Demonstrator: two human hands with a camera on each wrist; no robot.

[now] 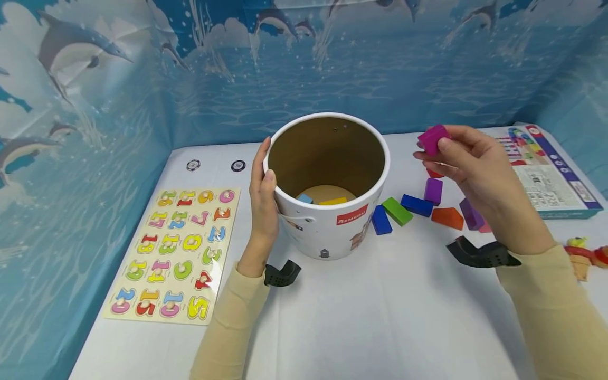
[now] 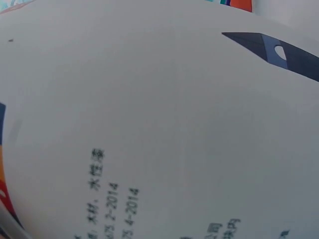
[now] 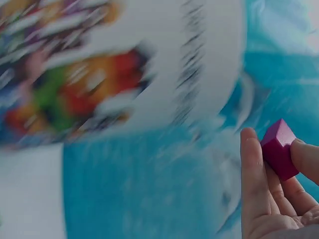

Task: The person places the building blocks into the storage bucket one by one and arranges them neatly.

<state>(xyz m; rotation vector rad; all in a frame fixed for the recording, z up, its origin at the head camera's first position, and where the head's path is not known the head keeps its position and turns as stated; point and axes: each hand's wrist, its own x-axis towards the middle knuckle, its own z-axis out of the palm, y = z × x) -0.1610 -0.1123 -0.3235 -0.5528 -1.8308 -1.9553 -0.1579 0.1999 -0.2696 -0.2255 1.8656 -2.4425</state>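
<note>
A white bucket [image 1: 309, 232] with a printed outside stands on the table; a light blue block [image 1: 305, 198] and a yellow block [image 1: 333, 201] lie at its bottom. My left hand [image 1: 264, 203] holds the bucket's left side, thumb near the rim. In the left wrist view the printed bucket wall [image 2: 149, 99] fills the frame and the fingers are out of sight. Right of the bucket, in the air, my right hand [image 1: 480, 163] pinches a magenta block [image 1: 433, 139] between thumb and fingers. That magenta block [image 3: 280, 149] also shows in the right wrist view.
Several loose blocks, among them a green block [image 1: 397, 211] and an orange block [image 1: 447, 218], lie right of the bucket. A number puzzle board [image 1: 166, 256] lies at left, near two round chips [image 1: 193, 165]. A flat box [image 1: 556, 174] and small toys [image 1: 578, 258] are at right.
</note>
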